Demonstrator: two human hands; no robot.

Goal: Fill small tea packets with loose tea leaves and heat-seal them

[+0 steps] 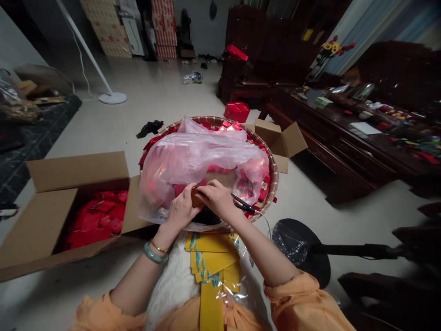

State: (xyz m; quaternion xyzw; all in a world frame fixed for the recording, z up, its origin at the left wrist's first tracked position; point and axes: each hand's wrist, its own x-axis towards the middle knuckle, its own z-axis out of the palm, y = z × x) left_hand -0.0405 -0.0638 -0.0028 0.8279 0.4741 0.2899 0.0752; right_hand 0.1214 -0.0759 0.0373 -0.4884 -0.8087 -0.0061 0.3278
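My left hand and my right hand meet over the near side of a round woven basket. Between their fingers is a small orange-brown flat piece, mostly covered by the fingers; its exact kind is unclear. A translucent plastic bag spreads over the basket, with red packets showing around and beneath it. Beside my right wrist lies a black stick-like tool with a white cord. Yellow packets with teal marks rest in a loose stack on my lap.
At left stands an open cardboard box holding red packets. Another open carton and a red box sit behind the basket. A black round stand base is at right, near a dark wooden table. A white lamp base stands farther back.
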